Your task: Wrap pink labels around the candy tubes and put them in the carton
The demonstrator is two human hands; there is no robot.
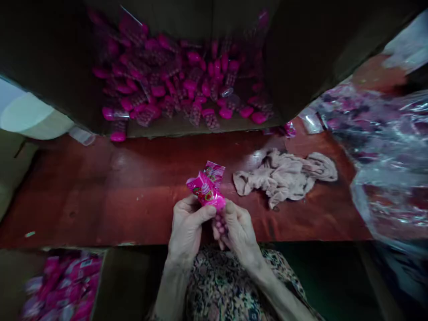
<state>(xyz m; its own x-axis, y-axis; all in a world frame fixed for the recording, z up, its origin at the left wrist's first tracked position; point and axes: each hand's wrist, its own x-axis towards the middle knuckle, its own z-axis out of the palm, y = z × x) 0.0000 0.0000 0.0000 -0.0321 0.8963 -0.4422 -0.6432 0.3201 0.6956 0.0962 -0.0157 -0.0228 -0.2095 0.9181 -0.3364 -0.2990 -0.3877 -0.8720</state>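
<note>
Both hands meet over the front of the red table. My left hand is closed, its thumb pressing a shiny pink printed wrapper with fruit pictures against the pink top of a small clear candy bottle. Round pink balls show through the bottle's wall. My right hand is closed around the bottle, thumb near the pink top. A second printed flap stands up behind the wrapper; whether it is the same piece I cannot tell. The fingers partly hide the bottle.
A large open cardboard box lies beyond, with many pink-topped candy bottles inside. A crumpled cloth is on the red table. Clear plastic bags fill the right side. Pink wrappers fill a box at lower left.
</note>
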